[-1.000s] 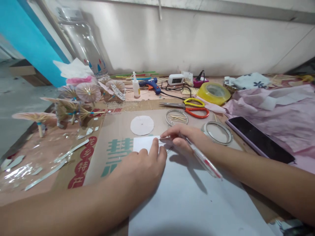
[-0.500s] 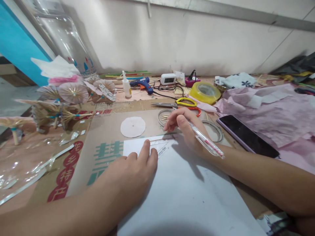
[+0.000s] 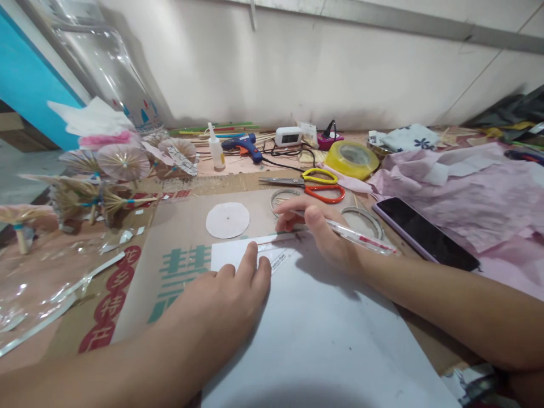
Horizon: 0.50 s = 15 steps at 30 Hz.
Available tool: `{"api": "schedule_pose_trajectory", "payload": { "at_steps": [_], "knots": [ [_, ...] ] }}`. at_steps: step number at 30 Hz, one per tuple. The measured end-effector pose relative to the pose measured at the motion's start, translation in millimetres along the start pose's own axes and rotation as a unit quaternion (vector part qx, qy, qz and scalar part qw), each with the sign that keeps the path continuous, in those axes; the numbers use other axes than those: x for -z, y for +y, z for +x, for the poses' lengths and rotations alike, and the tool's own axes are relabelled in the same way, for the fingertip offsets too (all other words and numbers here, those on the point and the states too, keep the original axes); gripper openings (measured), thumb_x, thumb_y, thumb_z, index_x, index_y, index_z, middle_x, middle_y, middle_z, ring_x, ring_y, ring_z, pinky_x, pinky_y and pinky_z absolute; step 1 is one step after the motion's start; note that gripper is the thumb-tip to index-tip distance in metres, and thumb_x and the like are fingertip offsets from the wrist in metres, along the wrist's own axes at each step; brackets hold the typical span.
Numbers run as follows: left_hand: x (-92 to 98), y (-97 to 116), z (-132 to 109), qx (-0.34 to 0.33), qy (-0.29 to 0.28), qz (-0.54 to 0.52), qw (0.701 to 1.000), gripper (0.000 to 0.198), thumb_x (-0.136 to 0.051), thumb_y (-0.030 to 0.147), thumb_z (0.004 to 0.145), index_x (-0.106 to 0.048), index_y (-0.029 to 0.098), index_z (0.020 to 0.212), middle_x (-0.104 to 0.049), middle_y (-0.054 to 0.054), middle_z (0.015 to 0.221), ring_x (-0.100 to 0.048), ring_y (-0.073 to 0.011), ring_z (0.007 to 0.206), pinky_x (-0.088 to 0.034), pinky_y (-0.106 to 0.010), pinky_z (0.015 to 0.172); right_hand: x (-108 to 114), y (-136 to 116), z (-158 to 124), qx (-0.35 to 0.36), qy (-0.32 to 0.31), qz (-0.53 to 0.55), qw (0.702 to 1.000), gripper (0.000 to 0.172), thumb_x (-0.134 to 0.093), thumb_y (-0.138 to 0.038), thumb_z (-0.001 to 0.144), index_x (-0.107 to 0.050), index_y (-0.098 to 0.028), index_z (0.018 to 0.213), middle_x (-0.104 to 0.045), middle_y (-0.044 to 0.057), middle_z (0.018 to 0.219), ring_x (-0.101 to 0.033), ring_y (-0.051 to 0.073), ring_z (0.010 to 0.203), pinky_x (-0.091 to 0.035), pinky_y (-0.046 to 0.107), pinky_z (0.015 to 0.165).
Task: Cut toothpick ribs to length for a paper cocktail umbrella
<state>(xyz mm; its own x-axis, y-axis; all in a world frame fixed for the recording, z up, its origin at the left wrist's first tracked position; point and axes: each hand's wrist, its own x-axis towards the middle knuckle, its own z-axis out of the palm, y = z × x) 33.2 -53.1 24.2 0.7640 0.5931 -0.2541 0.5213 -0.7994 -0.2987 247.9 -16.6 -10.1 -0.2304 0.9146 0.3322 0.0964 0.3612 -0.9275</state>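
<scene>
A sheet of white paper (image 3: pixel 323 334) lies in front of me with a clear triangular ruler (image 3: pixel 278 255) near its far edge. My left hand (image 3: pixel 232 300) rests on the paper, its fingertips pressing down on the ruler's left part, which they partly hide. In my right hand (image 3: pixel 318 226) a clear pen (image 3: pixel 361 237) with a reddish end is pinched between thumb and fingers, leaning back toward the wrist. Its tip is hidden by the fingers near the ruler's right end. Just beyond the paper lies a white paper disc (image 3: pixel 228 220) with a small dot at its centre.
Scissors (image 3: pixel 325 177), tape rolls (image 3: pixel 351 158), a phone (image 3: pixel 425 232) and pink paper (image 3: pixel 459 192) surround my right hand. Farther back are a glue bottle (image 3: pixel 216 150) and a glue gun (image 3: pixel 244 147). Small paper umbrellas (image 3: pixel 123 161) crowd the left, beside the cardboard (image 3: pixel 182 204).
My right hand has shifted slightly left and lower, and the pen has tilted flatter, its rear end farther right. My left hand stays on the ruler. The view has moved slightly.
</scene>
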Motion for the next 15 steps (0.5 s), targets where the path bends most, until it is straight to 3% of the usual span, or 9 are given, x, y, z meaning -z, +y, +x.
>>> {"api": "schedule_pose_trajectory", "payload": {
  "at_steps": [4, 10, 15],
  "knots": [
    [-6.8, 0.9, -2.4, 0.006, 0.02, 0.012, 1.0, 0.058, -0.058, 0.007, 0.087, -0.058, 0.014, 0.144, -0.053, -0.031, 0.147, -0.079, -0.0286, 0.076, -0.064, -0.033, 0.052, 0.6, -1.0, -3.9, -0.021, -0.034, -0.02, 0.999, 0.052, -0.045, -0.064, 0.101, -0.075, -0.021, 0.106, -0.062, 0.004, 0.083, -0.064, 0.019, 0.081, -0.054, 0.03, 0.068],
    [-8.4, 1.0, -1.1, 0.003, 0.043, 0.007, 0.999, 0.054, -0.055, 0.006, 0.087, -0.06, 0.011, 0.141, -0.054, -0.032, 0.146, -0.079, -0.0289, 0.075, -0.063, -0.033, 0.049, -4.2, -1.3, -6.4, -0.035, -0.011, -0.031, 0.999, 0.019, -0.056, -0.043, 0.101, -0.054, -0.025, 0.098, -0.059, 0.0, 0.083, -0.061, 0.017, 0.076, -0.049, 0.03, 0.067],
    [-4.6, -0.1, 0.2, 0.005, 0.02, 0.001, 1.0, 0.054, -0.052, 0.007, 0.09, -0.057, 0.012, 0.144, -0.052, -0.03, 0.148, -0.079, -0.0281, 0.078, -0.064, -0.033, 0.052, -4.4, -5.3, -1.1, -0.042, -0.057, -0.124, 0.99, 0.016, -0.063, -0.029, 0.093, -0.05, -0.023, 0.088, -0.055, -0.003, 0.073, -0.048, 0.012, 0.059, -0.037, 0.026, 0.053]
  ]
}}
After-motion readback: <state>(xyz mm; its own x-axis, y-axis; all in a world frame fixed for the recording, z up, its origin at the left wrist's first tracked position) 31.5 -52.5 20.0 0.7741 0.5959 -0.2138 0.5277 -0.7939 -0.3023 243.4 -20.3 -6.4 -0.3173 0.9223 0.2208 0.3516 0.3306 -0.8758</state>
